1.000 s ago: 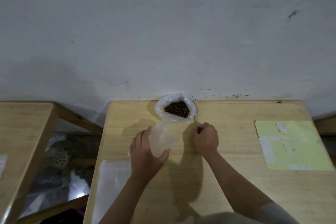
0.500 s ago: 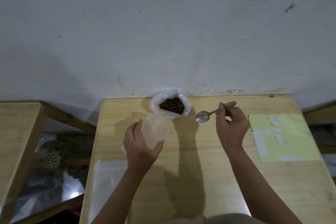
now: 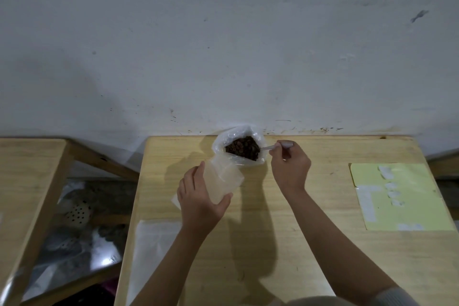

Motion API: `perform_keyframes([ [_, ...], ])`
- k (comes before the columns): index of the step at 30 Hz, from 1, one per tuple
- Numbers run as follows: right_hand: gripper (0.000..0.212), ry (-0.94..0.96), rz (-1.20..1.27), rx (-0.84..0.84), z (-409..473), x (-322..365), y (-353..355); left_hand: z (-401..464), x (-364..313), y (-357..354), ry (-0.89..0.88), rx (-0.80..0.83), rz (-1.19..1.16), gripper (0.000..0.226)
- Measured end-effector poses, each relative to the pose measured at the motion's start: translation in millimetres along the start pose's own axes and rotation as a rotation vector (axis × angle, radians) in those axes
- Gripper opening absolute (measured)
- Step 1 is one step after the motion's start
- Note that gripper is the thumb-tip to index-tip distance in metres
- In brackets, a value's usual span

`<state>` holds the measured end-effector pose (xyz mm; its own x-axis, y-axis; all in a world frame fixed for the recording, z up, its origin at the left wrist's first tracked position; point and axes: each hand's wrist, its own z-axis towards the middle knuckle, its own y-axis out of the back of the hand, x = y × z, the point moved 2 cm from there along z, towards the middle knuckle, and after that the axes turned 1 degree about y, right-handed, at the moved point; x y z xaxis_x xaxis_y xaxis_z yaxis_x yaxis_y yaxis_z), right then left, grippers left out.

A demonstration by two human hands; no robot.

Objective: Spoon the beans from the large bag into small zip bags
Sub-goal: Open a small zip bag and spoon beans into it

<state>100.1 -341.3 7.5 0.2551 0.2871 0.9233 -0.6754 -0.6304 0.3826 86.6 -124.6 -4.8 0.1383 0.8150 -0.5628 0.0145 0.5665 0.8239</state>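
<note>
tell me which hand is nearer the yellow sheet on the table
Right. The right hand holds the spoon left of the yellow sheet; the left hand holds the small zip bag, farther left.

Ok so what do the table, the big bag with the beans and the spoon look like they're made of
Table: pale wood, matte; faint grain lines run across the top.
Big bag: thin clear plastic film, glossy and crinkled; the brown beans show through its open top.
Spoon: likely metal, as the handle looks pale and shiny, but only a short stretch shows beyond the right hand, so it could be plastic.
</note>
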Motion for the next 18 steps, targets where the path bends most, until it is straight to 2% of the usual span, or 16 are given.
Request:
perform_keyframes([
  [3,0.013,-0.272,0.078,-0.052,2,-14,-8,3,-1,-1,-0.001,0.011,0.02,0.095],
  [5,0.013,-0.383,0.13,-0.082,2,-22,-9,5,-1,-1,0.002,0.017,0.034,0.094],
  [14,0.018,-0.391,0.283,-0.169,1,-8,15,2,-1,-1,-0.031,0.011,0.055,0.093],
  [18,0.014,-0.43,0.338,-0.172,4,-7,23,0,-3,-1,-0.031,0.007,0.042,0.092],
])
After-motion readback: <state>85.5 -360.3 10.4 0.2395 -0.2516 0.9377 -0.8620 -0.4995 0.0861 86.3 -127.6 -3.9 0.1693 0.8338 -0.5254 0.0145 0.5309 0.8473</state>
